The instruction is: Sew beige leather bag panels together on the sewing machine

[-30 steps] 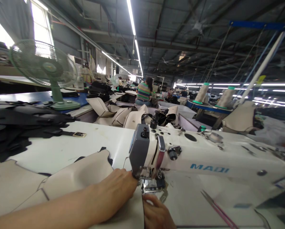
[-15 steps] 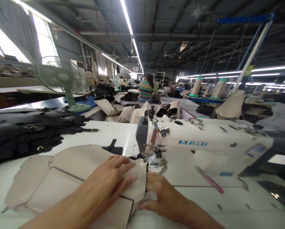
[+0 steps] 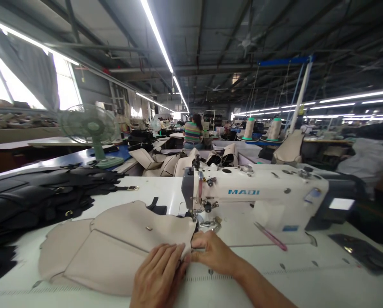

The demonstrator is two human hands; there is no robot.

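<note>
A beige leather-like bag panel (image 3: 114, 244) with dark seam lines lies on the white table, its right end under the needle area of the sewing machine (image 3: 258, 192). My left hand (image 3: 159, 271) is at the panel's front right edge, fingers together over the material and thumb mostly hidden beneath; it grips the edge there. Just to the right, my right hand (image 3: 217, 254) pinches the panel's right edge between thumb and bent fingers, in front of the presser foot. A black strap piece (image 3: 157, 206) lies behind the panel.
Black leather pieces with buckles (image 3: 50, 192) are heaped at the left. Pink-handled tweezers (image 3: 271, 236) lie on the machine bed. Beyond stand a green fan (image 3: 97, 132), a bin of beige pieces (image 3: 166, 164), thread cones (image 3: 249, 129) and a seated person (image 3: 193, 130).
My left hand has moved from lying on top of the panel near the needle to its front edge, nearer me. My right hand stays at the right edge. The camera view has tilted upward.
</note>
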